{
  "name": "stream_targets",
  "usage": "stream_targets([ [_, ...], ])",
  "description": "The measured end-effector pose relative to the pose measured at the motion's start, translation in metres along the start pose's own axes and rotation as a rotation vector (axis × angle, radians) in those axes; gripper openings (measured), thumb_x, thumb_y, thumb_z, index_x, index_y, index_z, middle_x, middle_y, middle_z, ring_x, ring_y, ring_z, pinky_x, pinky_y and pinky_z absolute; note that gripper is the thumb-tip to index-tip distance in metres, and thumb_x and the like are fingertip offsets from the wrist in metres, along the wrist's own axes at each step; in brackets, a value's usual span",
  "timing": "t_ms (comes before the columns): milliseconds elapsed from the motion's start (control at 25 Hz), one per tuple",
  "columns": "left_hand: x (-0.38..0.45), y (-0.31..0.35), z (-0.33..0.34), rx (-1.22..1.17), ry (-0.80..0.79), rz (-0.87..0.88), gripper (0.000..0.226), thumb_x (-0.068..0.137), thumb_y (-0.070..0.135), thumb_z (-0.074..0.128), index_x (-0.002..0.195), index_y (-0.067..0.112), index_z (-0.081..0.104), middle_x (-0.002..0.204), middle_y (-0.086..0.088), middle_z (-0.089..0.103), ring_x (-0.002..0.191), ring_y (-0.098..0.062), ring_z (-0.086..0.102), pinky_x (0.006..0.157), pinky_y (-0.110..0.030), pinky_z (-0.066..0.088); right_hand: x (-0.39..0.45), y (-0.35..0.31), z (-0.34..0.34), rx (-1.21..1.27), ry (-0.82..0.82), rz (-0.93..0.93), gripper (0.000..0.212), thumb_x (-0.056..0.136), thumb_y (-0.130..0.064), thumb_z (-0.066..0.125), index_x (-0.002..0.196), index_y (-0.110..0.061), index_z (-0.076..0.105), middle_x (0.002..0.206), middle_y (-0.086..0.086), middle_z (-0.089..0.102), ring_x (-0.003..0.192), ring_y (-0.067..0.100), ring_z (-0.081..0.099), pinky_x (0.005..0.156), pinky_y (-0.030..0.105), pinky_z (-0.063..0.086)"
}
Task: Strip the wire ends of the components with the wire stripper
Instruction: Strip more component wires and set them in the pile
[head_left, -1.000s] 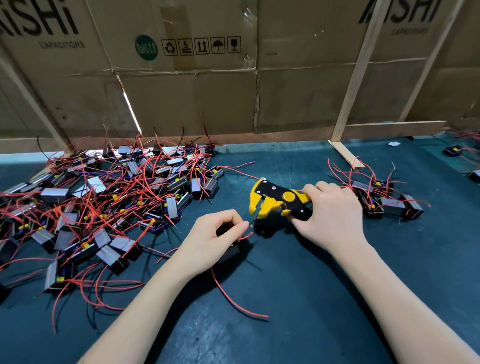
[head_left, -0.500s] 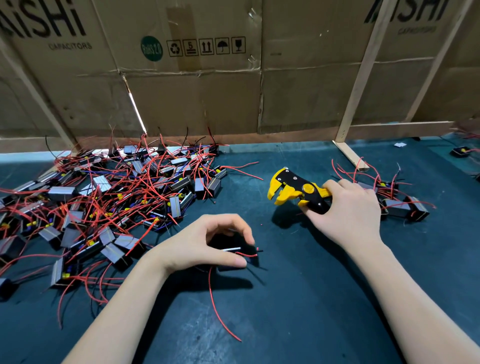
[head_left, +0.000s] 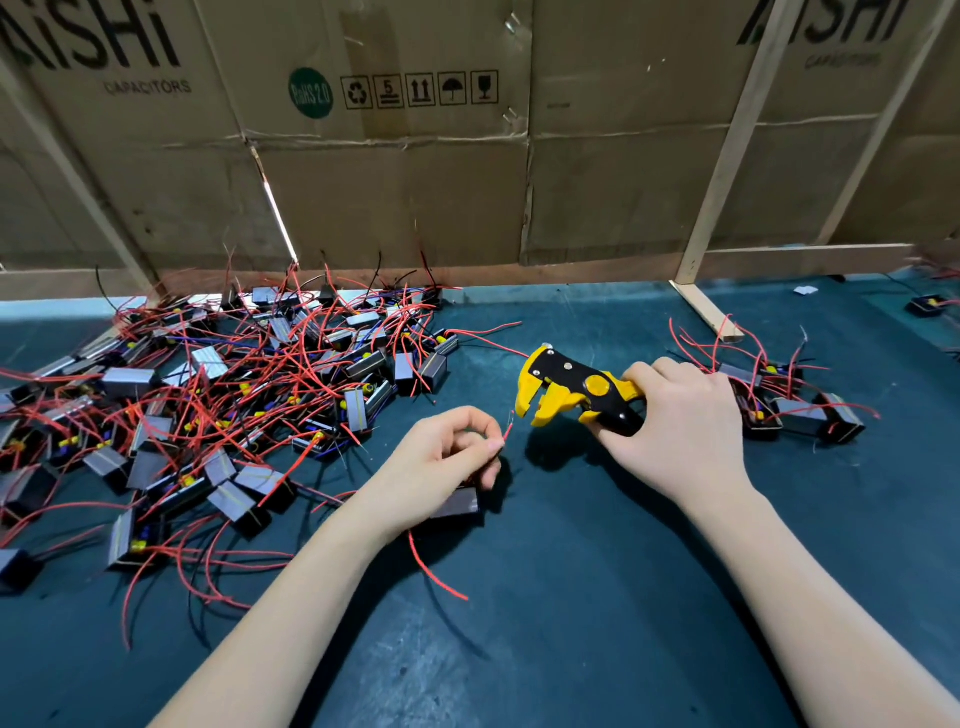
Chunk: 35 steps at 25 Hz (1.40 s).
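left hand pinches a thin red wire just short of the wire stripper gripped in the right hand — floppy tip could miss the open jaws

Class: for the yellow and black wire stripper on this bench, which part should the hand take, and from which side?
Take the wire stripper by its handles, from the right. Its yellow jaws point left toward the red wire end that the left hand pinches, so that end must stay free. The right hand grips it this way.
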<state>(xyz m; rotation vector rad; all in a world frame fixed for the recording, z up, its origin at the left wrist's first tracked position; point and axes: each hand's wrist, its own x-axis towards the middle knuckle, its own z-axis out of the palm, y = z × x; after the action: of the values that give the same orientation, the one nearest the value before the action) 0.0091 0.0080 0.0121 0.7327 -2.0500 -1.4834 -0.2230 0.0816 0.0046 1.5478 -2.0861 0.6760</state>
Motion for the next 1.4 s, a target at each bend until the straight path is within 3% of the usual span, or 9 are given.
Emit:
stream_targets([
  [440, 0.006, -0.003, 0.003, 0.01, 0.093, -0.05, 0.012, 0.095, 0.001, 0.056, 0.084, 0.002, 0.061, 0.053, 0.0, 0.052, 0.049, -0.005, 0.044, 0.056, -0.009, 0.037, -0.001, -0.009, 0.008, -0.124, -0.059, -0.041, 0.045, 0.069, -0.056, 0.07, 0.084, -0.014, 0.064, 0.078, 0.005, 0.059, 0.077, 0.031, 0.055, 0.074, 0.039, 0.034],
  [640, 0.009, -0.002, 0.005, 0.016, 0.159, -0.113, 0.014, 0.093, 0.0, 0.057, 0.08, 0.004, 0.062, 0.049, -0.001, 0.053, 0.047, -0.006, 0.043, 0.051, -0.009, 0.035, 0.0, -0.013, 0.006, -0.124, 0.019, -0.094, 0.04, 0.066, -0.049, 0.073, 0.072, -0.013, 0.058, 0.069, 0.003, 0.055, 0.068, 0.03, 0.053, 0.068, 0.037, 0.034],
  [880, 0.009, -0.003, 0.005, 0.048, 0.155, -0.127, 0.016, 0.092, 0.0, 0.057, 0.078, 0.007, 0.062, 0.048, 0.0, 0.052, 0.048, -0.008, 0.041, 0.053, -0.011, 0.034, 0.0, -0.013, 0.003, -0.147, -0.023, -0.11, 0.037, 0.063, -0.046, 0.076, 0.063, -0.014, 0.058, 0.059, 0.002, 0.054, 0.057, 0.029, 0.055, 0.063, 0.034, 0.031],
  [1080, 0.007, -0.004, 0.004, 0.053, 0.142, -0.102, 0.013, 0.092, 0.001, 0.058, 0.081, 0.004, 0.063, 0.049, 0.0, 0.053, 0.042, -0.002, 0.041, 0.048, -0.006, 0.032, -0.001, -0.017, -0.003, -0.145, -0.051, -0.065, 0.046, 0.046, -0.044, 0.089, 0.047, -0.016, 0.053, 0.045, 0.001, 0.053, 0.042, 0.025, 0.054, 0.051, 0.021, 0.02],
  [1160, 0.007, -0.005, 0.002, 0.057, 0.138, -0.099, 0.013, 0.092, 0.002, 0.058, 0.08, 0.005, 0.064, 0.051, -0.001, 0.056, 0.044, -0.003, 0.043, 0.05, -0.006, 0.034, -0.002, -0.016, 0.001, -0.118, -0.018, -0.06, 0.042, 0.053, -0.046, 0.086, 0.06, -0.014, 0.061, 0.057, 0.004, 0.058, 0.055, 0.028, 0.058, 0.054, 0.027, 0.03],
  [1240, 0.005, -0.005, 0.002, 0.11, 0.142, -0.064, 0.014, 0.091, 0.004, 0.061, 0.078, 0.009, 0.064, 0.057, 0.002, 0.06, 0.052, -0.005, 0.049, 0.057, -0.01, 0.038, -0.001, -0.011, 0.004, -0.077, 0.017, -0.01, 0.043, 0.064, -0.049, 0.079, 0.078, -0.012, 0.064, 0.073, 0.007, 0.06, 0.072, 0.032, 0.058, 0.068, 0.037, 0.038],
  [1400, 0.0, -0.007, 0.01, 0.454, 0.243, 0.122, 0.012, 0.093, 0.012, 0.061, 0.083, 0.019, 0.058, 0.069, 0.012, 0.056, 0.057, -0.002, 0.045, 0.061, -0.015, 0.036, 0.002, 0.001, 0.004, -0.022, 0.07, 0.102, 0.046, 0.068, -0.053, 0.077, 0.085, -0.011, 0.065, 0.077, 0.007, 0.06, 0.077, 0.034, 0.059, 0.072, 0.04, 0.038],
])
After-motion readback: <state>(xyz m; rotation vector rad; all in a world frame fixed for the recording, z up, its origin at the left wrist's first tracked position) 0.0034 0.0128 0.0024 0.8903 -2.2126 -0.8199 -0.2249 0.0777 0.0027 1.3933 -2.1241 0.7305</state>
